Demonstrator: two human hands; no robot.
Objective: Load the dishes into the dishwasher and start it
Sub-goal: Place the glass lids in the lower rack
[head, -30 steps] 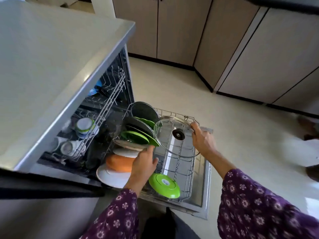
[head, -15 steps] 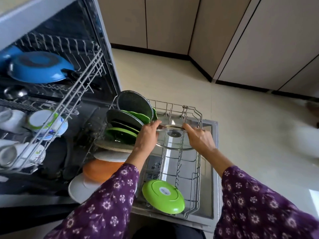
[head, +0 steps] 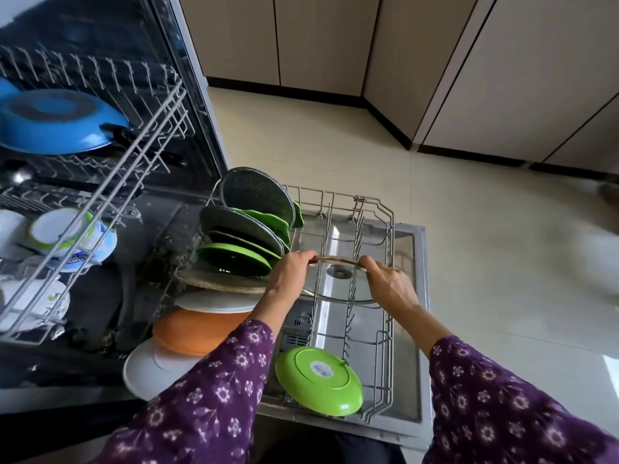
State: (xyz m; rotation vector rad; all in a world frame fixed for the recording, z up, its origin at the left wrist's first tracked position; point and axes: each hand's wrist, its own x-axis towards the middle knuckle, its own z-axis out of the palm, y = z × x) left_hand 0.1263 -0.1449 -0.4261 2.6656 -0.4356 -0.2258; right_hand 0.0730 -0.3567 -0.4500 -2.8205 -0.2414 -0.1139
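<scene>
Glass lid [head: 338,283], tilted high a second ago, now sits low among the tines mid lower rack [head: 390,216], left hand [head: 289,272] and right hand [head: 388,284] each curled on its rim; nearly seated, I'd say. One lid, one lone green plate [head: 318,380] at the rack's near end, one orange bowl [head: 197,329] on its left.

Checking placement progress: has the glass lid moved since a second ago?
Yes: the glass lid has come down from above the lower rack to its tines.

Beige cabinets [head: 335,38], pale tiled floor [head: 469,229]
</scene>
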